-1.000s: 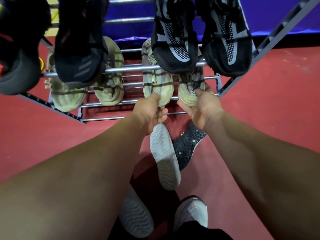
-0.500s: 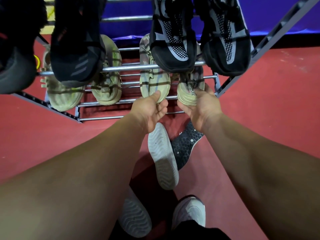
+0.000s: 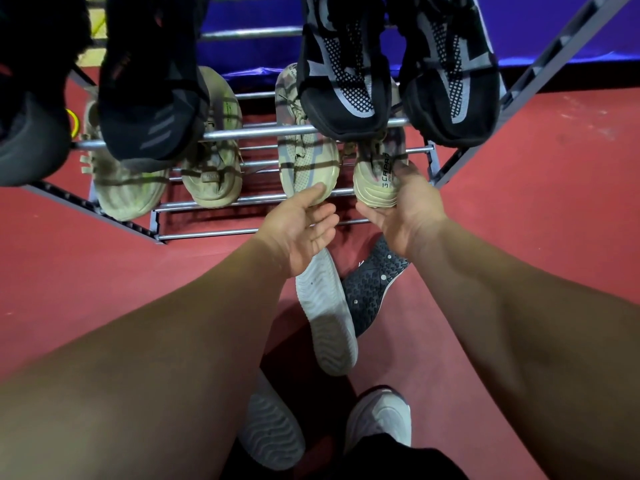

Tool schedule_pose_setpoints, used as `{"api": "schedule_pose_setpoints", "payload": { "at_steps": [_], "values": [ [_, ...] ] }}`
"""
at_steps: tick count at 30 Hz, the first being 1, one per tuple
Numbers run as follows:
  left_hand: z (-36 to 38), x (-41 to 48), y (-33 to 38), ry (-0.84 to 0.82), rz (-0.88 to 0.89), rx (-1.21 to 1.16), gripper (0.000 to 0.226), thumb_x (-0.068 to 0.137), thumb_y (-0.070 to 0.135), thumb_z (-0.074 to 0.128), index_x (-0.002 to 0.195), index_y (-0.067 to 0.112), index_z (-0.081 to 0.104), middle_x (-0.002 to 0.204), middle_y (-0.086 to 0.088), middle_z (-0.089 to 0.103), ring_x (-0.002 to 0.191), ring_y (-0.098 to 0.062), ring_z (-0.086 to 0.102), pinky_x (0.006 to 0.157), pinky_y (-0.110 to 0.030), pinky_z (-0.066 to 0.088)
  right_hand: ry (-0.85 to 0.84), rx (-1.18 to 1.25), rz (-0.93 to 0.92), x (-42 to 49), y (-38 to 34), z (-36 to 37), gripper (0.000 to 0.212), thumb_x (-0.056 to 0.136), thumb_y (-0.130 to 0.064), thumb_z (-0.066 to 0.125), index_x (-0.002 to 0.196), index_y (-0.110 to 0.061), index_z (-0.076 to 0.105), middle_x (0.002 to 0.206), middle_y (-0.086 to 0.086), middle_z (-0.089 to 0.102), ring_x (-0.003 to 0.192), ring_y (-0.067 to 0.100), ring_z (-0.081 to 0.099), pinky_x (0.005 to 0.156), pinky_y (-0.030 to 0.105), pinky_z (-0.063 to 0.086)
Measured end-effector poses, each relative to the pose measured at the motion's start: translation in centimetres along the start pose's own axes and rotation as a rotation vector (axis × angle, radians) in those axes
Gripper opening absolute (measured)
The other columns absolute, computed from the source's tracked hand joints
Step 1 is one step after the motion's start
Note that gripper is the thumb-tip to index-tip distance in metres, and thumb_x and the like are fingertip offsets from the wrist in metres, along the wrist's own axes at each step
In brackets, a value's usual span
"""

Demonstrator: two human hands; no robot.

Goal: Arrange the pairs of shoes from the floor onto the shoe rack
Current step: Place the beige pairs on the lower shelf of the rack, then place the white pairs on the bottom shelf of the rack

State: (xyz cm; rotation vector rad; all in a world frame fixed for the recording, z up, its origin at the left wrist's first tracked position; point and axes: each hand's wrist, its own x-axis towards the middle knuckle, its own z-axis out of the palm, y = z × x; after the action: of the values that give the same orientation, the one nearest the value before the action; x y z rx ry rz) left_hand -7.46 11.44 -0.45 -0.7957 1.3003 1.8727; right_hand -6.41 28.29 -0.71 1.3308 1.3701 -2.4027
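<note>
Red floor (image 3: 536, 220) all round, blue wall (image 3: 554, 29) at 12 o'clock. Metal shoe rack (image 3: 242, 134) at 12 o'clock of the hands: black mesh sneakers (image 3: 346, 81) on the upper rails, a beige pair (image 3: 211, 174) and a camouflage pair on the lowest tier. Left hand (image 3: 304, 230) palm up, fingers loose, thumb touching the toe of the left camouflage sneaker (image 3: 306, 168). Right hand (image 3: 405, 209) pinching the toe of the right camouflage sneaker (image 3: 375, 183), thumb on top, fingers beneath. At 6 o'clock of the hands, on the floor, a white-soled shoe (image 3: 327, 323) touching a dark-soled shoe (image 3: 372, 289).
</note>
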Motion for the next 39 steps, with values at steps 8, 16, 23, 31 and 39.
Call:
{"api": "schedule_pose_setpoints", "payload": {
  "at_steps": [8, 16, 23, 31, 39],
  "values": [
    [-3.4, -1.8, -3.6, 0.036, -0.098, 0.116, 0.027, 0.092, 0.033, 0.073, 0.111, 0.015, 0.068, 0.111, -0.002, 0.069, 0.092, -0.015, 0.071, 0.075, -0.028, 0.057, 0.042, -0.254, -0.056, -2.4, -1.0, -3.7, 0.033, 0.102, -0.046, 0.055, 0.129, -0.026, 0.058, 0.114, 0.006, 0.067, 0.100, 0.033, 0.075, 0.084, 0.042, 0.064],
    [-8.2, -1.9, -9.6, 0.230, -0.204, 0.455, 0.025, 0.099, 0.018, 0.058, 0.116, 0.004, 0.069, 0.111, -0.013, 0.074, 0.095, -0.031, 0.072, 0.071, -0.033, 0.053, -0.005, -0.817, 0.345, -2.1, 7.4, -8.6, 0.013, 0.101, -0.028, 0.061, 0.101, -0.015, 0.064, 0.081, 0.004, 0.063, 0.056, 0.019, 0.058, 0.063, 0.035, 0.057],
    [-9.8, -1.1, -11.5, 0.123, -0.173, 0.659, 0.019, 0.087, 0.036, 0.074, 0.085, 0.018, 0.067, 0.083, -0.008, 0.059, 0.075, -0.020, 0.054, 0.067, -0.031, 0.047, -0.209, -1.032, 0.244, -1.1, 12.5, -5.5, 0.013, 0.092, -0.024, 0.070, 0.091, -0.010, 0.071, 0.079, 0.014, 0.065, 0.068, 0.029, 0.062, 0.071, 0.048, 0.061],
    [-9.6, 1.1, -14.4, 0.171, -0.263, 0.614, 0.071, 0.057, 0.061, 0.078, 0.117, 0.024, 0.066, 0.111, -0.002, 0.072, 0.097, -0.022, 0.067, 0.084, -0.045, 0.061, -0.210, -0.975, 0.251, -0.6, 13.3, -5.3, 0.008, 0.097, -0.024, 0.066, 0.094, -0.017, 0.065, 0.070, 0.002, 0.059, 0.056, 0.017, 0.054, 0.053, 0.026, 0.046],
    [-9.4, 2.0, -16.5, 0.082, -0.232, 0.519, 0.045, 0.074, 0.037, 0.084, 0.111, 0.015, 0.073, 0.099, 0.000, 0.080, 0.089, -0.016, 0.077, 0.064, -0.026, 0.056, -0.174, -0.792, 0.320, -1.1, 13.4, -5.3, 0.024, 0.094, -0.031, 0.070, 0.110, -0.013, 0.074, 0.089, 0.009, 0.066, 0.079, 0.027, 0.063, 0.078, 0.042, 0.061]
  ]
}}
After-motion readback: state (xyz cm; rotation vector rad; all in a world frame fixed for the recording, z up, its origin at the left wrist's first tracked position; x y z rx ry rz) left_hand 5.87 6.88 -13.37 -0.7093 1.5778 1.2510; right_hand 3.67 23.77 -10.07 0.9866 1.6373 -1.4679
